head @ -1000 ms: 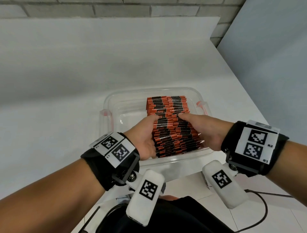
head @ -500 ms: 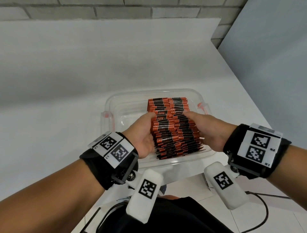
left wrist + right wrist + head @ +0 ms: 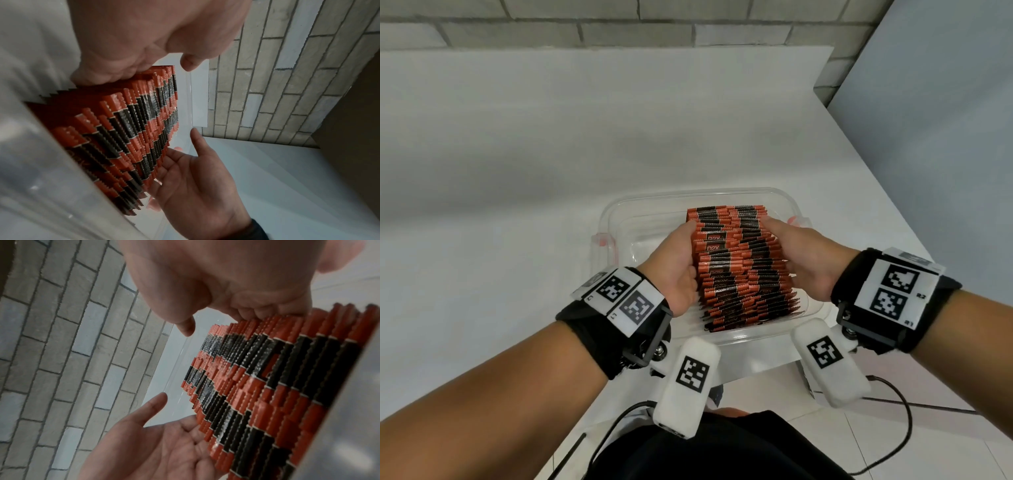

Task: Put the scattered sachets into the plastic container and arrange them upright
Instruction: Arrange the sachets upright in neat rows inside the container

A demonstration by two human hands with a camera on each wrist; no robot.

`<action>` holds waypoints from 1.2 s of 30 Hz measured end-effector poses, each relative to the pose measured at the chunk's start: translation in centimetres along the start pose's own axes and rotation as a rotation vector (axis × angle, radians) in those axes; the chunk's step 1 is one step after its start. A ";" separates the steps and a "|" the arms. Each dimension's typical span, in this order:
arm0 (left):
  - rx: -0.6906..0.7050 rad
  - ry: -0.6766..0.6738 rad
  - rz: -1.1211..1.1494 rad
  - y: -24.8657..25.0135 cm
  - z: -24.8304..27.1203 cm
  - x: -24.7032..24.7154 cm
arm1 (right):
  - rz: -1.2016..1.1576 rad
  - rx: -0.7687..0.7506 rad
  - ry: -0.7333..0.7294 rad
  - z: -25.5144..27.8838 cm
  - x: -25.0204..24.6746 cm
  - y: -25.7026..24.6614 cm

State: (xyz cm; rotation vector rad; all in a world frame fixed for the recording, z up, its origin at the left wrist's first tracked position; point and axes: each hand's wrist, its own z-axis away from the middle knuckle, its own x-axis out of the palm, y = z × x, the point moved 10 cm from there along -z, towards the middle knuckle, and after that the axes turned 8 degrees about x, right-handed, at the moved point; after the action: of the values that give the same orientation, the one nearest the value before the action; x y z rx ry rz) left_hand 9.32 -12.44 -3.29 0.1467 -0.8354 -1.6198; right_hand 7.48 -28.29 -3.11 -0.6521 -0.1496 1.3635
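Red-and-black foil sachets [image 3: 743, 270]: one packed row, standing on edge inside the clear rectangular plastic container [image 3: 616, 219]. Left hand [image 3: 678, 263]: fingers straight, pressing the row's left side. Right hand [image 3: 804, 260]: fingers straight, pressing the right side. Container sits on the white desk [image 3: 517, 171], near its front edge.

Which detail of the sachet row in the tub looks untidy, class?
The sachets stand on edge in the plastic container, pressed between the left hand and right hand. Their top edges are stepped, not level, and the row's near end fans out towards the rim.
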 end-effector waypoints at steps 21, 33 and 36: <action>0.340 0.332 -0.613 4.4 6.1 -15.2 | 0.170 -0.085 0.213 4.2 -7.8 4.5; 0.629 0.476 -0.003 6.6 3.6 -17.7 | -0.334 -0.207 0.079 1.3 -4.8 0.5; 0.667 0.427 0.060 4.6 3.4 -16.3 | -0.438 -0.219 0.047 1.0 -3.6 1.1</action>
State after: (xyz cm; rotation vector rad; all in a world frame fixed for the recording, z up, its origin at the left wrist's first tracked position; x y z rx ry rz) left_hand 15.26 3.78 -3.82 0.8954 -0.9973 -1.1379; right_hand 5.21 -31.24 -1.90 -0.7809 -0.3851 0.9163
